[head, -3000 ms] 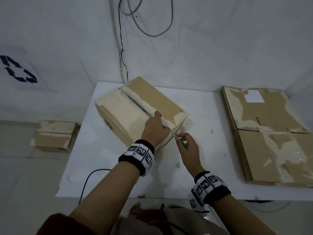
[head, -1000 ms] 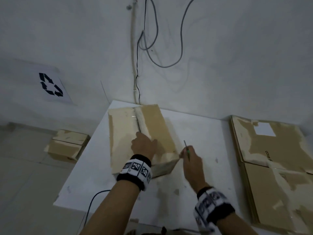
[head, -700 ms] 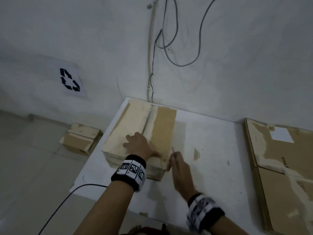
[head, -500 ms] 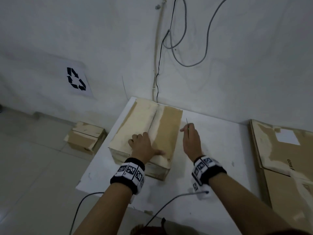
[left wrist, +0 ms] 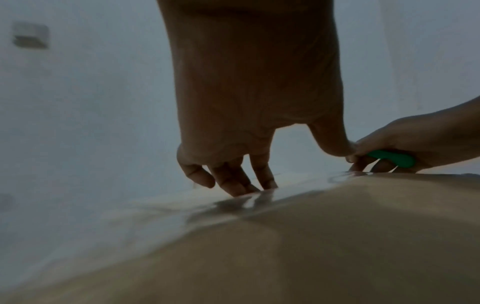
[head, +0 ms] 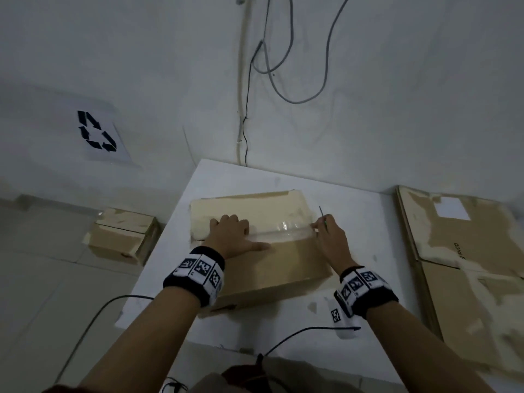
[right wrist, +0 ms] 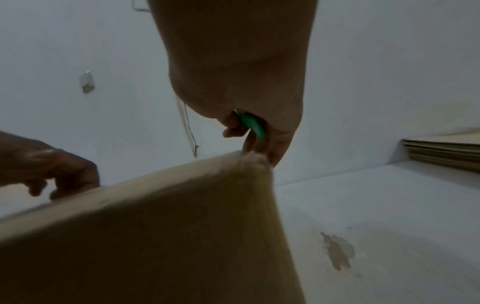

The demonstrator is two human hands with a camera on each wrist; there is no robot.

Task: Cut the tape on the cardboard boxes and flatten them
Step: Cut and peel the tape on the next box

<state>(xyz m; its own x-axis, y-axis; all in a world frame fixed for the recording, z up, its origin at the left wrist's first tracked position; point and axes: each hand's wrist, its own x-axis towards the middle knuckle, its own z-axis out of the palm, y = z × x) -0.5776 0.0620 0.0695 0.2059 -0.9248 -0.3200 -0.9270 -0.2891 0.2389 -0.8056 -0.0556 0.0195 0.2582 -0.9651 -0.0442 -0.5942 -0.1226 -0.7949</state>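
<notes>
Our left hand (head: 231,236) lies palm-down, fingers bent, thumb out; our right hand (head: 330,239) pinches with curled fingers.

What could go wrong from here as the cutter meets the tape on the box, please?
1. The left hand presses on the tape in line with the cutter held by the right hand; a slip toward it could nick the fingers.
2. The box could slide on the table, spoiling the cut.

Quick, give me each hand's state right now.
Left hand: open, pressing down on the box on the table.
Right hand: closed on a green-handled cutter at the right end of the tape.
</notes>
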